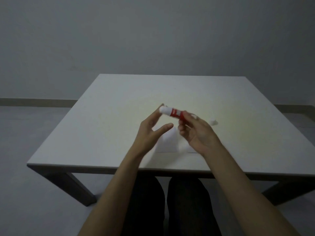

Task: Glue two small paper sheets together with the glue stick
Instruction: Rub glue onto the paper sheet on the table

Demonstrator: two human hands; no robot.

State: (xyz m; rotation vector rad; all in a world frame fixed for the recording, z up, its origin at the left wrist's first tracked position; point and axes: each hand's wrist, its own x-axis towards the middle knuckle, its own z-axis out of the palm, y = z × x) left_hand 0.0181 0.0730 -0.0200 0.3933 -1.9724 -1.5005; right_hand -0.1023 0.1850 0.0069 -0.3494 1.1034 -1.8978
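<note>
Two small paper sheets lie side by side on the white table, just below the middle of the frame, and both are partly hidden. The left one shows most of its face between the wrists; the right one is largely covered by the right hand, with only a pale strip at its lower edge visible. White on white, their outlines are faint and hard to trace.

The red and white glue stick is held in the air at the centre of the frame, tilted so its white end points to the upper left. The right hand is closed around its red lower end, fingers curled over the barrel. The left hand is spread wide and grips nothing; its upper fingertips reach up beside the white tip, though whether they touch it cannot be made out.

A small white object, possibly the cap, sits on the table just right of the right hand; it is too blurred to name with certainty. Dark trouser legs show under the table edge at the bottom.
</note>
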